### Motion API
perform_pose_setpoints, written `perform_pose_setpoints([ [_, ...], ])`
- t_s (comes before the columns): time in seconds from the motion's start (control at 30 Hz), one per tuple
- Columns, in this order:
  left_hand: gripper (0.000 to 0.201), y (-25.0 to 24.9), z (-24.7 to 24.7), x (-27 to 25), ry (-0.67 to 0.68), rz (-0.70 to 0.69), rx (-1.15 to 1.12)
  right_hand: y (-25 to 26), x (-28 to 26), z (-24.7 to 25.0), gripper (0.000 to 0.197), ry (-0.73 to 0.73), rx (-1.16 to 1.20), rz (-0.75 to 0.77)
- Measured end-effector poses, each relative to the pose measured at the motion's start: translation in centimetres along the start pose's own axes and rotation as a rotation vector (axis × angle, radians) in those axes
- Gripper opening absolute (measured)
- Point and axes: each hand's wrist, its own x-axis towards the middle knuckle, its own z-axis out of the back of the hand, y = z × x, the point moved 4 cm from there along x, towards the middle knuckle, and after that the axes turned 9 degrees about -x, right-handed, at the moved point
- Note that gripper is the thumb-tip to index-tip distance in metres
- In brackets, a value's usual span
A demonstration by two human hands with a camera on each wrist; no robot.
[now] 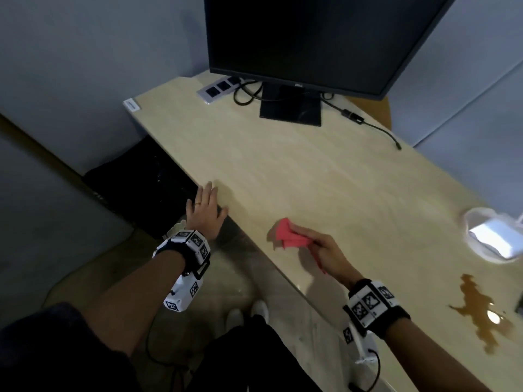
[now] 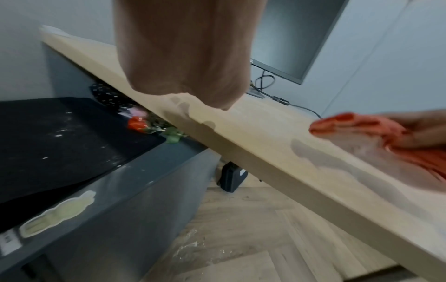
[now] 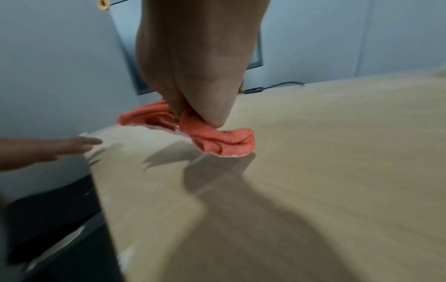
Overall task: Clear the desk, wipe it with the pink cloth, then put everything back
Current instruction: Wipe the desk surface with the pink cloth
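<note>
Pale tabletop (image 1: 325, 176) mostly bare, right hand (image 1: 325, 250) pinches the pink cloth (image 1: 285, 233) mid-frame for wiping, left hand (image 1: 205, 210) splayed flat at its left edge, likely bracing.

monitor (image 1: 305, 38): 1 | pink cloth (image 1: 285, 234): 1 | spill (image 1: 481, 312): 1 | hands: 2

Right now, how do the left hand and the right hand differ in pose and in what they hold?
The left hand holds nothing, while the right hand pinches the pink cloth. The left hand's fingers are straight and spread; the right hand's are curled round the cloth. The left hand is at the desk's near edge; the right hand is over its top. Both wear a wrist camera.
</note>
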Motion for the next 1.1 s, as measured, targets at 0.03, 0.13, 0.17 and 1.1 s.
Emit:
perform_pose_setpoints([
  [0.03, 0.063, -0.8, -0.4, 0.2, 0.017, -0.047, 0.018, -0.4, 0.0, 1.4, 0.05, -0.081, 0.025, -0.015],
  [0.13, 0.066, -3.7, -2.2, 0.6, 0.071, -0.168, 0.07, -1.8, 0.7, 4.3, 0.049, -0.308, -0.043, -0.02],
  [0.17, 0.066, -4.6, -3.0, 0.6, 0.089, -0.196, 0.094, -2.1, 1.1, 4.6, 0.047, -0.366, -0.075, -0.013],
  [1.1, 0.065, -9.3, -8.0, -1.0, 0.205, -0.287, 0.336, -3.6, -9.8, -4.6, 0.04, -0.19, -0.462, 0.173],
])
